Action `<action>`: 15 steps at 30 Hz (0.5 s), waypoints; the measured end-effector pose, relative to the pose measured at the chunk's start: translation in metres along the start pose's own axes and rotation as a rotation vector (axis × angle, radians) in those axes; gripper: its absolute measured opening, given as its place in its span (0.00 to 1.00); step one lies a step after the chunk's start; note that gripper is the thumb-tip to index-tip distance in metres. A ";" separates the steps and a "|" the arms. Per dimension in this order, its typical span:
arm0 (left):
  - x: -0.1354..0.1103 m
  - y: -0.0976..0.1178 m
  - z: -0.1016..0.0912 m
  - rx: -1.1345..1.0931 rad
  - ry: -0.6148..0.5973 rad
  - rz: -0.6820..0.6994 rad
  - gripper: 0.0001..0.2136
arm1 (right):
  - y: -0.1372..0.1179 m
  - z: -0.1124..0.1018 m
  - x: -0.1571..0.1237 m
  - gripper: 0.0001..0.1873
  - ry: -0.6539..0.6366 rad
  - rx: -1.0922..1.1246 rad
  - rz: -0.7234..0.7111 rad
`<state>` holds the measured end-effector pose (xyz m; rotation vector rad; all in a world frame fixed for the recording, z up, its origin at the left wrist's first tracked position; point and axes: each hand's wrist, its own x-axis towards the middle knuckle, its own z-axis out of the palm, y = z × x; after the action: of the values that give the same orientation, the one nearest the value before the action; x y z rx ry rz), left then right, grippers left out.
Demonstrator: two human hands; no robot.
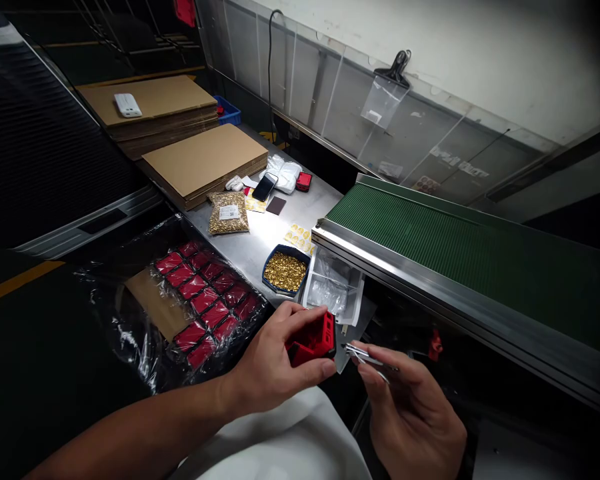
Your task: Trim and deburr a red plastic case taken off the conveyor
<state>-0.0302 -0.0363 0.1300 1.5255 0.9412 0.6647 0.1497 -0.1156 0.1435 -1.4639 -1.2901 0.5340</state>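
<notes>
The red case point(325, 343) sits in the left grip point(277, 357), thumb and fingers closed around its sides, its open hollow tilted into view. It is boxy and hard-looking, a smooth red shell with dark edging and small cut-outs along one wall. Just beside it at 3 o'clock, apart from the case, is the tip of a slim silvery metal tool point(373, 361), pinched between thumb and fingers of the right grip point(420, 413), which lies at 4 o'clock.

The work on this case looks part-way: it is in hand and open, the tool is outside it, and no contents can be made out in the shadowed hollow. At 9 to 10 o'clock many glossy red blocks point(213, 315) lie in rows under crinkled clear film point(153, 380); whether they are finished or waiting, I cannot tell.

At 11 o'clock, loose glittering gold pieces point(285, 270) fill an angular blue tray on the brushed-metal counter point(253, 252); a plump clear bag point(229, 217) of similar pieces lies beyond. A white bin point(359, 300) of limp clear plastic stands at 1 o'clock, a ribbed green conveyor point(430, 240) at 2, and flat brown cardboard point(205, 160) is stacked farther off at 11.
</notes>
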 end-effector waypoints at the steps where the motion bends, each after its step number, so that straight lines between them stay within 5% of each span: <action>1: 0.000 0.000 0.000 -0.010 0.000 0.003 0.31 | 0.000 0.000 0.000 0.15 0.018 0.015 0.015; 8: 0.004 -0.012 -0.007 0.038 -0.118 0.273 0.46 | -0.005 -0.010 0.011 0.10 0.017 0.071 0.228; 15: 0.000 -0.008 -0.013 0.173 -0.205 0.475 0.46 | -0.010 -0.018 0.018 0.10 -0.051 0.047 0.232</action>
<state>-0.0423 -0.0297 0.1246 1.9575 0.4901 0.7547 0.1658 -0.1085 0.1641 -1.5791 -1.1454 0.7532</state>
